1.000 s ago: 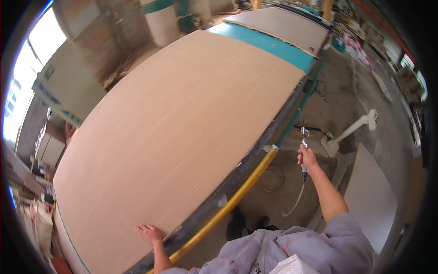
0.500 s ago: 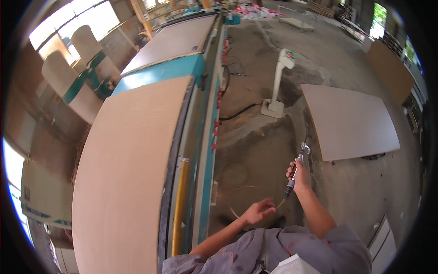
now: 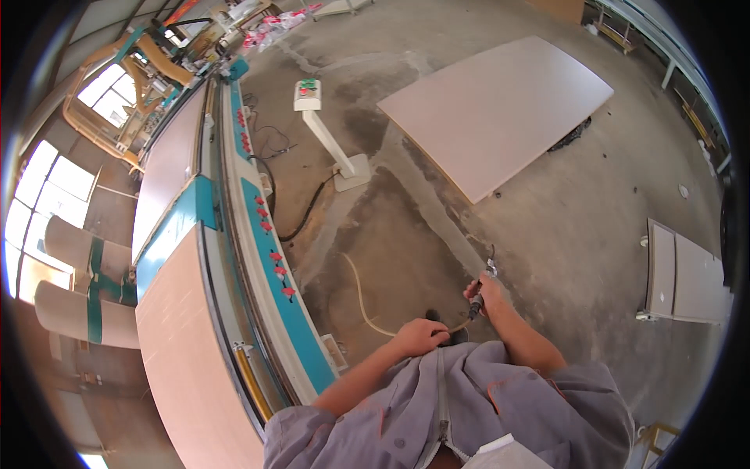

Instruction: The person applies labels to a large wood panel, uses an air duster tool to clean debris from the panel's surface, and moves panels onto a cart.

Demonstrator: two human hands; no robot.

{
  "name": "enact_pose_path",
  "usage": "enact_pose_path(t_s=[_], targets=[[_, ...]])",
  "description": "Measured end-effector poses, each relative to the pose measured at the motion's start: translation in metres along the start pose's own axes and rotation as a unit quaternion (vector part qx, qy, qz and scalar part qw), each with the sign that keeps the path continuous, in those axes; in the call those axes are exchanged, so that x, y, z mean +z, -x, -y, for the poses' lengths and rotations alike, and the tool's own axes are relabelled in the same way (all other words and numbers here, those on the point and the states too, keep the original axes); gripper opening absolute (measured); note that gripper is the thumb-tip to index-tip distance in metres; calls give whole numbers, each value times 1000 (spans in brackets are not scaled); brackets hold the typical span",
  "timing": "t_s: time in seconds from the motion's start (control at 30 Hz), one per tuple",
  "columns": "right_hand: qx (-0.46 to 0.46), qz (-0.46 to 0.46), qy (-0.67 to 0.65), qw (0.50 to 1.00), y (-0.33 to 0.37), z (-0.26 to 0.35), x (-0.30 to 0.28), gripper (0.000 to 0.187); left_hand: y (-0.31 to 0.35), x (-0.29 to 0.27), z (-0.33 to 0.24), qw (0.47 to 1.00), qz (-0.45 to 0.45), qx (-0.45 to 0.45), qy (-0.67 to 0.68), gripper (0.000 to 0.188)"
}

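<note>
My right hand [image 3: 492, 295] is wrapped round an air gun [image 3: 476, 305], a slim dark and silver tool with its metal end pointing up and away from me. A pale yellowish air hose [image 3: 362, 295] runs from the tool's lower end toward my left hand [image 3: 423, 337], then curves away across the floor to the left. My left hand is in front of my waist with its fingers curled, and the hose passes into it. Its fingertips are partly hidden.
A long machine bed with teal panels and red knobs [image 3: 279, 270] runs along my left, bearing a pale wooden board [image 3: 183, 313]. A white control pedestal [image 3: 326, 139] stands ahead, its black cable on the floor. A large pale panel [image 3: 500, 109] lies ahead right; a white cart [image 3: 683, 273] stands at right.
My view has turned to the right, so the machine sits further left. My left hand has gone from spread fingers to curled at the hose. The air gun stays in my right hand.
</note>
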State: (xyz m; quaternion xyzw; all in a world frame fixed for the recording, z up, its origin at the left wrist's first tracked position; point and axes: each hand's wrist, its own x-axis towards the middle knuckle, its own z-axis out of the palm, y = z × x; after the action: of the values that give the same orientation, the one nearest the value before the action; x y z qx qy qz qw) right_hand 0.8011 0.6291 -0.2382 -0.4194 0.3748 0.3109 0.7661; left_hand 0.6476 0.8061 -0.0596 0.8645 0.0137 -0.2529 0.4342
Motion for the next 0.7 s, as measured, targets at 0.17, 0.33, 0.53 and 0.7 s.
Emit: enact_pose_path(t_s=[0.17,0.33,0.53,0.7], targets=[[73,117,203,969,-57,71,8,40,-91,-42,27,984,-163,-64,42,25],[21,84,401,912,-123,139,42,34,-198,-96,102,927,-304,-137,174,25],[-31,-17,598,801,-272,207,-32,22,-325,-127,197,896,-257,-330,151,28],[-56,-7,598,800,-347,272,12,15,-351,-139,355,803,-349,-474,91,31]])
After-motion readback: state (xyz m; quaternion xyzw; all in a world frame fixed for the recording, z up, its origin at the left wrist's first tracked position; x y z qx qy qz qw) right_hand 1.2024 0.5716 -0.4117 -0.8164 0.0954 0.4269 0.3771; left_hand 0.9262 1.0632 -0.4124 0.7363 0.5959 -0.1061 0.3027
